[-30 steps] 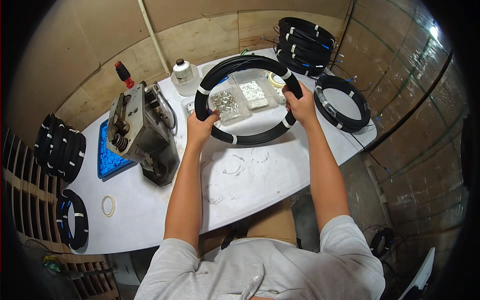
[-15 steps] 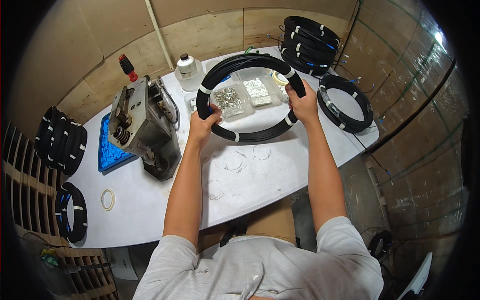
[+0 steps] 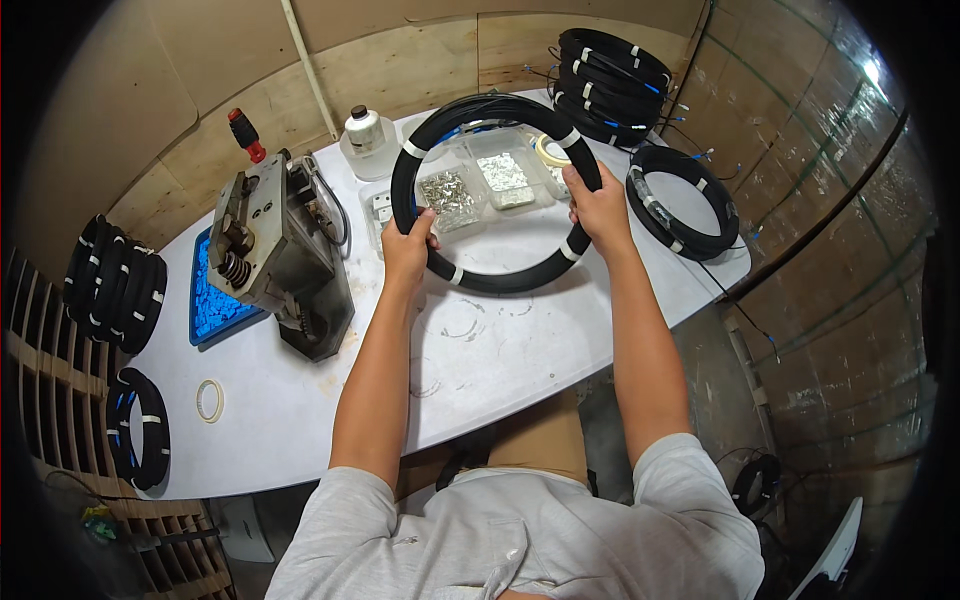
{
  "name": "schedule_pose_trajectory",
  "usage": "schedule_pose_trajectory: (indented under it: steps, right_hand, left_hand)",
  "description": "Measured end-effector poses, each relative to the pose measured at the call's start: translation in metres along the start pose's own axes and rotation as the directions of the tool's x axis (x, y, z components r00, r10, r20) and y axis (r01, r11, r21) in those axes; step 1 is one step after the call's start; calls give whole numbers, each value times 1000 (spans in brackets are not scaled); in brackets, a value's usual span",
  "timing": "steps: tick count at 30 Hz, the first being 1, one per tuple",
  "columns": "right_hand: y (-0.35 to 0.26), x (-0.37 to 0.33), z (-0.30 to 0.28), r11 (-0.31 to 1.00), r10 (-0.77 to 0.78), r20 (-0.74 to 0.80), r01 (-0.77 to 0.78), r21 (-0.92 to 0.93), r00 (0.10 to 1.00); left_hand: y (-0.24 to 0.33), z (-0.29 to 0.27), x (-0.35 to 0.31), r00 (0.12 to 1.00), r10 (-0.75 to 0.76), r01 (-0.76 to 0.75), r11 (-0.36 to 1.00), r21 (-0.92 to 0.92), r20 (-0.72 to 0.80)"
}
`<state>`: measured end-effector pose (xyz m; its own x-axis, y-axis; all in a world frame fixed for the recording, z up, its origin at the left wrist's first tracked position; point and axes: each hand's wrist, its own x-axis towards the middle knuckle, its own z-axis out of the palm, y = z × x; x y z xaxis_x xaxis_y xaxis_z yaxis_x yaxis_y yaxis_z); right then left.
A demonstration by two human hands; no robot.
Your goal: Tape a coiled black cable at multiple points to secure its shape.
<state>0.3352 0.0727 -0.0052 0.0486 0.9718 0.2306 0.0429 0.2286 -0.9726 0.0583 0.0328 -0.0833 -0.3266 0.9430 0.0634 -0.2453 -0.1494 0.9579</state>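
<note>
A coil of black cable [image 3: 505,278], bound with several white tape bands, is held up over the table between my hands. My left hand [image 3: 408,246] grips its left side, thumb on the near face. At the right side my right hand [image 3: 600,208] is closed round the ring, its thumb pointing up along it. A little blue shows on the cable beside my left thumb. Through and behind the ring lie clear plastic trays with small metal pieces [image 3: 452,195] and white pieces [image 3: 505,172].
To the left stands a metal hand press [image 3: 280,240] beside a blue tray [image 3: 200,335] of blue pieces. More cable coils are stacked at the far right [image 3: 610,90] and far left [image 3: 110,285]; single coils lie right [image 3: 715,240] and near left [image 3: 152,435]. A tape roll [image 3: 210,400] and white bottle [image 3: 363,130] rest on the table.
The held coil has turned to face me more squarely, its lower edge a little nearer me. Both hands keep their grip. The whole view has shifted slightly.
</note>
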Motion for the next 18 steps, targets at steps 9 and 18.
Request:
schedule_pose_trajectory:
  steps: [9,18]
  right_hand:
    - [-2,-6,3,856,146,337,-289,428,930]
    - [-18,-26,13,820,159,281,-285,496,946]
  left_hand:
    - [78,-23,-32,993,-114,114,993,8,7]
    - [109,-29,-46,999,-14,10,993,119,38]
